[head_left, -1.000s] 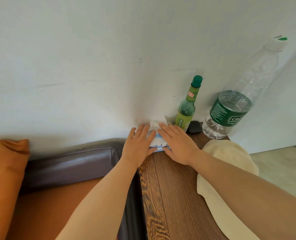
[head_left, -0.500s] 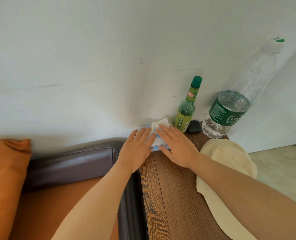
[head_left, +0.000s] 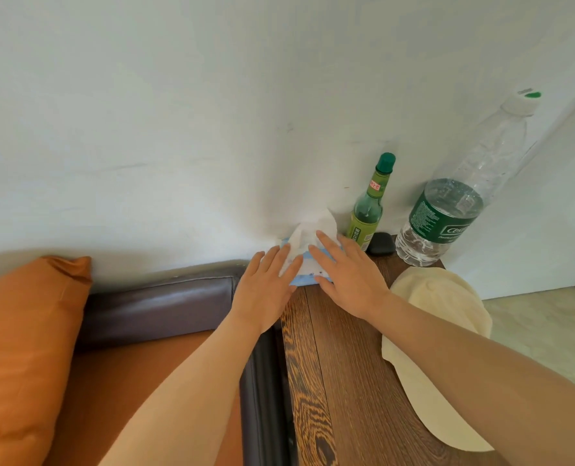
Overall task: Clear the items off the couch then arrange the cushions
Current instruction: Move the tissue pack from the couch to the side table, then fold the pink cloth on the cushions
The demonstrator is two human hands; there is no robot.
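Left hand (head_left: 265, 290) and right hand (head_left: 348, 275) flat, fingers straight, pressing tissue pack (head_left: 308, 264) beneath fingertips, against wall

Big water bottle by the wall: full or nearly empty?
Partly full. In the water bottle the water line sits at the top of its green label; the clear part above looks empty.

This is a home living room, in a corner by a plain white wall (head_left: 178, 112). A couch (head_left: 158, 307) with dark leather-look arms and an orange seat carries an orange cushion (head_left: 20, 348). Beside it stands a wood-grain side table (head_left: 339, 381) with household odds and ends (a tissue pack (head_left: 313, 237), a small green bottle (head_left: 368, 213), a water bottle (head_left: 447, 216), a cream cap (head_left: 440, 331)).
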